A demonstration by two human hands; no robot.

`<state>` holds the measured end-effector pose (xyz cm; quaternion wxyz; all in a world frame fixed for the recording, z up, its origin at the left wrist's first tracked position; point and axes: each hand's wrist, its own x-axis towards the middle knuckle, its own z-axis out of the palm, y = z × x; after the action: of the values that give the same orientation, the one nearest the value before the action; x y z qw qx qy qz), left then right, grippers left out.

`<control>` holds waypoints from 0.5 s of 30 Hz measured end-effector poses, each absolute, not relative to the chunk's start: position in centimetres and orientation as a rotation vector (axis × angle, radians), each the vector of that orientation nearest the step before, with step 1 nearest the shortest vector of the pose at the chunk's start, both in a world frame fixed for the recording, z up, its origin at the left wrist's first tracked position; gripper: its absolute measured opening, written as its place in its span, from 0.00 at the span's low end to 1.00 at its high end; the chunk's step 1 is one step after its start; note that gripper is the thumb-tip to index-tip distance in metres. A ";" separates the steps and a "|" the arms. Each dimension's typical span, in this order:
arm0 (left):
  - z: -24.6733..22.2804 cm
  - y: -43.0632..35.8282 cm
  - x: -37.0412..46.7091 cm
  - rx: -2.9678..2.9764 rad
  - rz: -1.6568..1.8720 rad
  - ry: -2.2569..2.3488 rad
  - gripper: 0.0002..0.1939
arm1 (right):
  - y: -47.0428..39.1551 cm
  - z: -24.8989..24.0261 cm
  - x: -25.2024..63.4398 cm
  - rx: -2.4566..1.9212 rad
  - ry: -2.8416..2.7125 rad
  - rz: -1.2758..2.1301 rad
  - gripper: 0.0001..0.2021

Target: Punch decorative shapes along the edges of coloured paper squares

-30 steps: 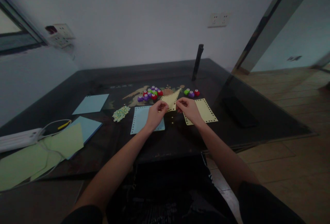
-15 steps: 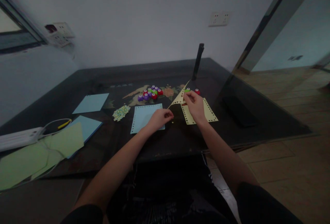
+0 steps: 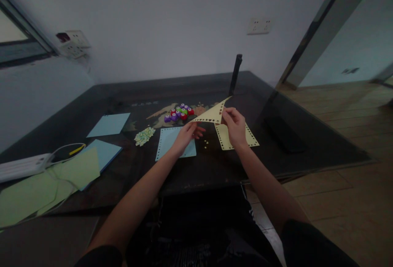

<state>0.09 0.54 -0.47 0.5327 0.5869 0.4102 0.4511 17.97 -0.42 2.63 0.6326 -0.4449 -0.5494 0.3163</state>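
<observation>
A yellow sheet of paper with holes punched along its edge is raised above the table, bent and tilted. My left hand pinches its left corner, the other fingers curled loosely below. My right hand grips the same sheet by its right side, between thumb and fingers. Under the right hand lies a second punched yellow sheet. A light-blue sheet with a punched border rests partly beneath my left hand. Between the hands, several tiny paper bits are scattered on the dark table.
Small red, purple and green craft punches are grouped behind the blue sheet. Left of it sit a heap of paper bits, a blue sheet, green sheets and a white power strip. A black phone-like slab lies right.
My left hand has risen and taken hold of the yellow sheet's left corner. The sheet has turned to show more of its punched edge. More paper bits lie on the table between my hands.
</observation>
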 end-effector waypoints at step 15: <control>1.4 1.1 -1.9 1.075 1.318 0.932 0.20 | 0.3 2.0 18.6 -0.996 -1.199 0.983 0.11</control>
<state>-1.93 1.06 1.45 0.5657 0.4572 0.3962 0.5603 18.60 0.35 1.97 0.6049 -0.4305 -0.5180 0.4248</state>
